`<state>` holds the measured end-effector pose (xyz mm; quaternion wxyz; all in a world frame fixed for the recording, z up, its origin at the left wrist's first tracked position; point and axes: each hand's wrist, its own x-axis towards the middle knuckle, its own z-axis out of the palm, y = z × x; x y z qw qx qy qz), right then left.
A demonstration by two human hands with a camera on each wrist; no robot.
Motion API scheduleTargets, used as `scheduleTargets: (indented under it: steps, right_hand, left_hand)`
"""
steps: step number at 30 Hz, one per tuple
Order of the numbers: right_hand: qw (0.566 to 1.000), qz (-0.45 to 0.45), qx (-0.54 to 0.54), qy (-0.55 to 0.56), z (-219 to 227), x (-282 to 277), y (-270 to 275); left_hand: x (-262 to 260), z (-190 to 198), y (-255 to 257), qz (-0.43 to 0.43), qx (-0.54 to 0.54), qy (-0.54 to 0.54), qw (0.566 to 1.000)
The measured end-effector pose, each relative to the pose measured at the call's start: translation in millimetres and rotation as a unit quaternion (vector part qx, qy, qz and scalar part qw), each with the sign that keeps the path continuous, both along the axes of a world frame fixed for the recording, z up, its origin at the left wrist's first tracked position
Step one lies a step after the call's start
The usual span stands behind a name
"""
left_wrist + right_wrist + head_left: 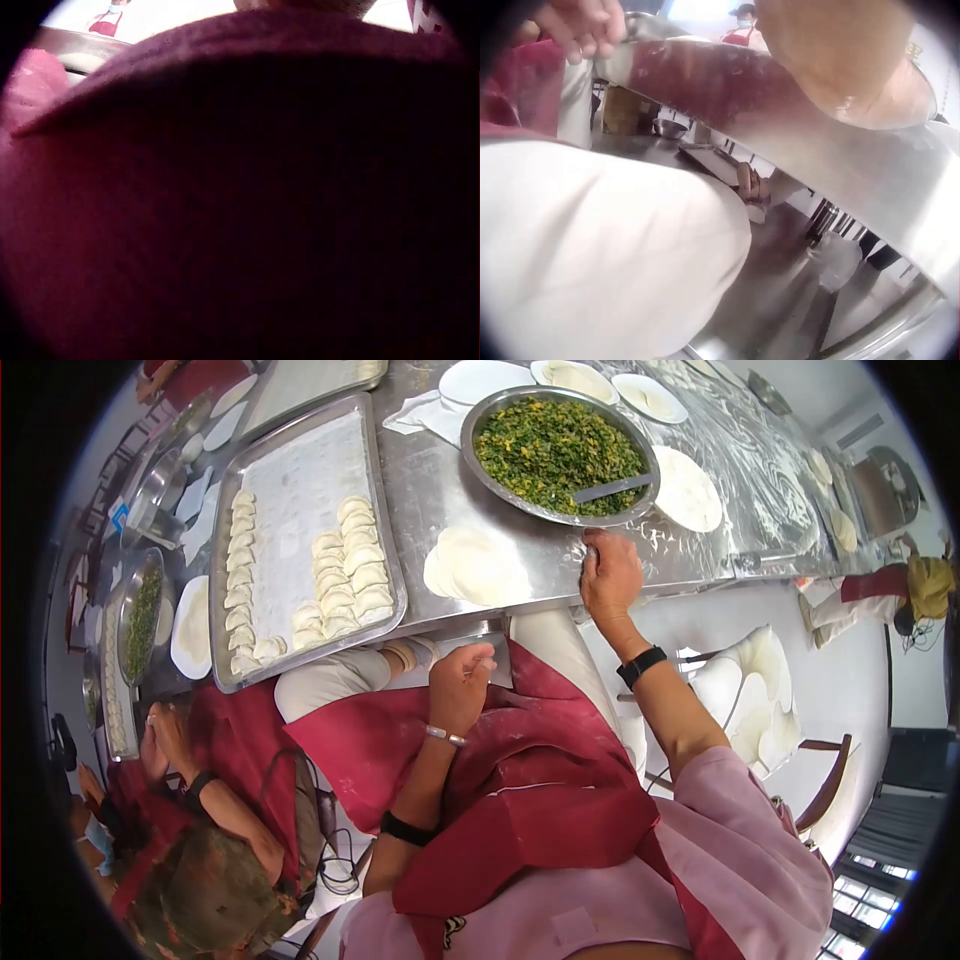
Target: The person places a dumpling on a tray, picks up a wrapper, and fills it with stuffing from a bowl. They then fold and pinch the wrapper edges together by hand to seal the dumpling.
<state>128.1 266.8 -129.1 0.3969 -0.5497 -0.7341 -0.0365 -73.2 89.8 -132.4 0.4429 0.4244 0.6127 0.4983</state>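
Observation:
My left hand [460, 685] hovers over the apron in my lap, its fingers loosely bent and nothing visible in them. In the right wrist view the fingers of the left hand [585, 26] hang down at the top left. At the table's front edge my right hand [612, 575] lies just below the steel bowl [468, 458] of chopped green and yellow filling [550, 445], its fingers loosely curled. A flat metal spatula [612, 487] lies in the filling. Left of the right hand is a stack of round dough wrappers [475, 565]. Apron cloth covers most of the left wrist view.
A metal tray [397, 550] with rows of folded dumplings [368, 577] stands at the left. White plates [487, 380] and a large dough round [688, 490] lie around the bowl. Another person's hands [168, 740] are at the left. A chair [825, 785] stands at the right.

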Motion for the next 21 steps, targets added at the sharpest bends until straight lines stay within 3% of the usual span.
scheduleTargets:
  steps: [2, 4, 9, 12, 13, 16, 21]
  right_hand:
    - [1.000, 0.002, -0.015, -0.003, -4.6, -5.1, -2.1]
    - [0.995, 0.095, -0.015, 0.010, -3.6, -22.0, -11.6]
    - [0.954, 0.203, -0.161, 0.151, 4.6, -75.1, -25.5]
    - [0.951, 0.230, -0.176, 0.111, 8.1, -89.6, -29.8]
    - [0.934, 0.253, -0.233, 0.098, 11.9, -91.0, -29.6]
    - [0.943, 0.291, -0.158, 0.030, 13.4, -94.8, -37.5]
    - [0.939, 0.301, -0.165, -0.038, 25.9, -90.6, -51.6]
  left_hand:
    - [4.9, -10.1, -1.8, 0.008, -0.038, -0.068, 0.997]
    - [10.6, -7.5, -2.7, 0.010, -0.065, -0.111, 0.992]
    - [18.6, -13.1, -17.1, -0.007, -0.060, -0.005, 0.998]
    - [23.9, -9.6, -30.0, -0.015, -0.003, 0.105, 0.994]
    - [26.3, -9.0, -34.0, -0.019, 0.024, 0.141, 0.990]
    - [31.1, -3.2, -41.8, -0.064, 0.032, 0.165, 0.984]
    - [31.0, -9.7, -47.8, -0.087, 0.029, 0.180, 0.979]
